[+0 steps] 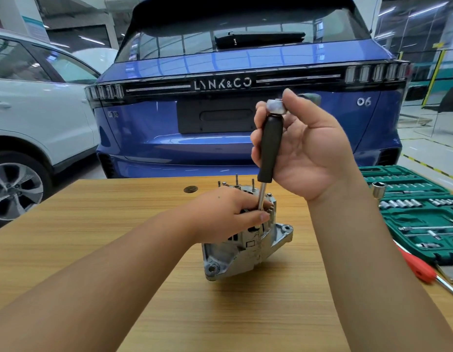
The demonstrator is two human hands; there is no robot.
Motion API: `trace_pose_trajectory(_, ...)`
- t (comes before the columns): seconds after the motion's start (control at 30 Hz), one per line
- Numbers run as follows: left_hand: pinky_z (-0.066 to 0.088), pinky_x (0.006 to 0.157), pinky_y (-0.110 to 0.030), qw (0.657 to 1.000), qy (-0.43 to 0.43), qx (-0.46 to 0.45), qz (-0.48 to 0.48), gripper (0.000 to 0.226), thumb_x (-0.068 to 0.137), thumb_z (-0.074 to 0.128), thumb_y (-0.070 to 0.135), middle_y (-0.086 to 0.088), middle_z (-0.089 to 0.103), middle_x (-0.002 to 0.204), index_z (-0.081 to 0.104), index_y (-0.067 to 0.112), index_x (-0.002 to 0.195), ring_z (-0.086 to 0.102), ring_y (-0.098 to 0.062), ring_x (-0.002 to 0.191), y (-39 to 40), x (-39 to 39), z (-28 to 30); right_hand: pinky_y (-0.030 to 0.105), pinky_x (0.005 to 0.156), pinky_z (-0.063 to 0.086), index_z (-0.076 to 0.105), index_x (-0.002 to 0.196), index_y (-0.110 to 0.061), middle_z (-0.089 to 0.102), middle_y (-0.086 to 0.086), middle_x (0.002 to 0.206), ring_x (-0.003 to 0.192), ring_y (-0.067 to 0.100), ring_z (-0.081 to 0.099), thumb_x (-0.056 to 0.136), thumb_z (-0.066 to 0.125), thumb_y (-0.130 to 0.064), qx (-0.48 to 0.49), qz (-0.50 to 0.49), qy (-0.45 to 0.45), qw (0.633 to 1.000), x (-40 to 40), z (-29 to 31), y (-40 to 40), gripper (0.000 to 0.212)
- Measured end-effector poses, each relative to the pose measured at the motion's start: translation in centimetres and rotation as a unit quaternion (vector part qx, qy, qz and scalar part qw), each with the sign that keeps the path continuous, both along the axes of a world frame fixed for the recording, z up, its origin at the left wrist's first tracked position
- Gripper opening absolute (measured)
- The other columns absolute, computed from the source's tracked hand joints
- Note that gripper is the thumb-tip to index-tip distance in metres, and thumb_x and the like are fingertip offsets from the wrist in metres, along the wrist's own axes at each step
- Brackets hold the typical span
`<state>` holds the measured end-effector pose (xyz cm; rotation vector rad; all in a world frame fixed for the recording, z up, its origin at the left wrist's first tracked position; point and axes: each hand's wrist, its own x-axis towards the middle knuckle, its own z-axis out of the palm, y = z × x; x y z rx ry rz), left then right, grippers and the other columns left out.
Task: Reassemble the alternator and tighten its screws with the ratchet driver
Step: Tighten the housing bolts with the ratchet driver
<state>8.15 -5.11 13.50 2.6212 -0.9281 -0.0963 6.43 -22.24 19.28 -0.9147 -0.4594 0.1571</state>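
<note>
A silver alternator [235, 252] stands on the wooden table [93, 237], with several studs sticking up from its top. My left hand [228, 212] grips its upper part and pinches the steel shaft of the driver near the tip. The ratchet driver [270, 146] stands almost upright over the alternator, black handle up, chrome cap at the top. My right hand [301, 148] holds the handle, fingers curled behind it and thumb at the cap. The driver's tip is hidden behind my left fingers.
A green socket set case [418, 214] lies open at the table's right edge, a loose socket [378, 189] standing by it. A red-handled screwdriver [418, 268] lies in front of the case. A dark round hole [190, 189] marks the table's far side. A blue car [233, 97] stands behind.
</note>
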Motion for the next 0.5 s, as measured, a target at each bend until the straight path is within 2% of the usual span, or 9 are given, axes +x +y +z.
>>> trace_pose_trajectory(0.03, 0.036, 0.054, -0.019, 1.0, 0.002, -0.002, 0.003, 0.017, 0.102, 0.049, 0.048, 0.017, 0.07, 0.095, 0.062, 0.056, 0.095, 0.053, 0.009, 0.061, 0.0, 0.0, -0.1, 0.03, 0.074, 0.047, 0.06, 0.103, -0.02, 0.069, -0.005, 0.091, 0.075, 0.014, 0.062, 0.083, 0.063, -0.034, 0.014, 0.013, -0.016, 1.0, 0.1, -0.1, -0.1, 0.025)
trace_pose_trajectory(0.1, 0.037, 0.053, -0.018, 1.0, -0.004, -0.004, 0.013, 0.024, 0.102, 0.049, 0.049, 0.021, 0.067, 0.083, 0.067, 0.044, 0.117, 0.055, 0.006, 0.063, -0.1, 0.1, -0.2, 0.032, 0.074, 0.048, 0.059, 0.098, -0.024, 0.071, -0.001, 0.097, 0.079, 0.016, 0.066, 0.085, 0.066, -0.023, 0.027, 0.003, -0.065, 0.998, 0.1, -0.3, 0.3, 0.015)
trace_pose_trajectory(0.17, 0.044, 0.056, -0.02, 1.0, -0.005, -0.006, 0.023, 0.03, 0.102, 0.05, 0.049, 0.024, 0.067, 0.084, 0.064, 0.043, 0.128, 0.06, 0.0, 0.068, -0.1, 0.2, -0.3, 0.034, 0.071, 0.052, 0.06, 0.102, -0.025, 0.071, 0.005, 0.1, 0.081, 0.02, 0.066, 0.093, 0.063, -0.013, -0.015, -0.08, -0.136, 0.987, 0.1, -0.9, 1.6, 0.016)
trace_pose_trajectory(0.27, 0.056, 0.072, -0.034, 1.0, 0.001, -0.002, 0.028, 0.029, 0.102, 0.049, 0.049, 0.021, 0.07, 0.093, 0.064, 0.043, 0.127, 0.065, -0.008, 0.079, -0.1, 0.1, -0.2, 0.041, 0.068, 0.053, 0.06, 0.108, -0.03, 0.065, 0.004, 0.093, 0.074, 0.022, 0.061, 0.1, 0.056, -0.002, -0.114, -0.224, -0.242, 0.937, 0.0, -1.5, 3.1, 0.03)
trace_pose_trajectory(0.33, 0.053, 0.067, -0.031, 1.0, 0.002, -0.003, 0.025, 0.022, 0.102, 0.049, 0.049, 0.03, 0.066, 0.087, 0.065, 0.048, 0.117, 0.064, -0.005, 0.078, -0.1, 0.1, -0.3, 0.042, 0.065, 0.055, 0.063, 0.105, -0.035, 0.063, -0.007, 0.085, 0.069, 0.02, 0.059, 0.1, 0.053, 0.002, -0.138, -0.234, -0.268, 0.924, 0.0, -1.8, 3.2, 0.039)
trace_pose_trajectory(0.37, 0.048, 0.063, -0.027, 1.0, 0.001, -0.006, 0.023, 0.018, 0.102, 0.049, 0.049, 0.03, 0.065, 0.083, 0.064, 0.052, 0.112, 0.062, 0.0, 0.076, -0.1, 0.2, -0.3, 0.041, 0.063, 0.055, 0.065, 0.103, -0.036, 0.064, -0.009, 0.084, 0.068, 0.019, 0.059, 0.099, 0.052, 0.002, -0.138, -0.228, -0.272, 0.925, 0.0, -1.8, 3.1, 0.04)
trace_pose_trajectory(0.43, 0.041, 0.058, -0.022, 1.0, -0.001, -0.015, 0.022, 0.015, 0.102, 0.05, 0.049, 0.028, 0.064, 0.078, 0.063, 0.055, 0.106, 0.058, 0.003, 0.068, -0.1, 0.3, -0.4, 0.039, 0.059, 0.052, 0.069, 0.099, -0.035, 0.063, -0.002, 0.088, 0.067, 0.021, 0.058, 0.095, 0.049, -0.006, -0.108, -0.192, -0.262, 0.94, 0.2, -1.8, 2.9, 0.035)
trace_pose_trajectory(0.5, 0.039, 0.053, -0.015, 1.0, -0.006, -0.016, 0.017, 0.025, 0.102, 0.049, 0.047, 0.04, 0.06, 0.075, 0.064, 0.046, 0.122, 0.056, 0.004, 0.063, -0.1, 0.4, -0.5, 0.036, 0.059, 0.048, 0.073, 0.095, -0.033, 0.062, 0.009, 0.095, 0.068, 0.024, 0.057, 0.092, 0.043, -0.012, -0.073, -0.159, -0.237, 0.956, 0.6, -1.5, 2.7, 0.037)
